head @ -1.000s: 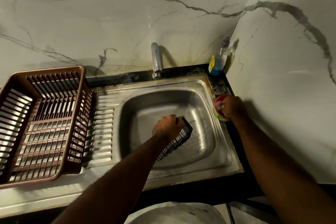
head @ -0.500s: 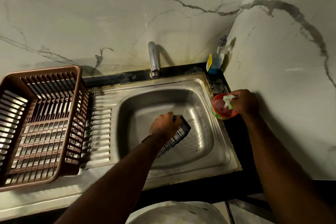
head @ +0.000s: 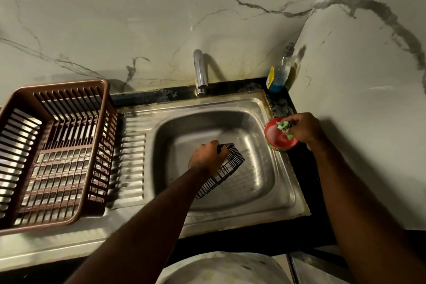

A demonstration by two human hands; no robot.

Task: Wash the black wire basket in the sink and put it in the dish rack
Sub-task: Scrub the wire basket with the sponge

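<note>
we hold the black wire basket tilted over the bowl of the sink, our left hand curled round its upper rim, so any water or suds should fall into the basin and not on the desk. our right hand pinches a green scrubber between its fingers just above the red soap tub at the sink's right edge (we judge it is being loaded with soap). the tap shows no water running. the brown dish rack waits on the drainboard at left, near enough for the wet basket.
</note>
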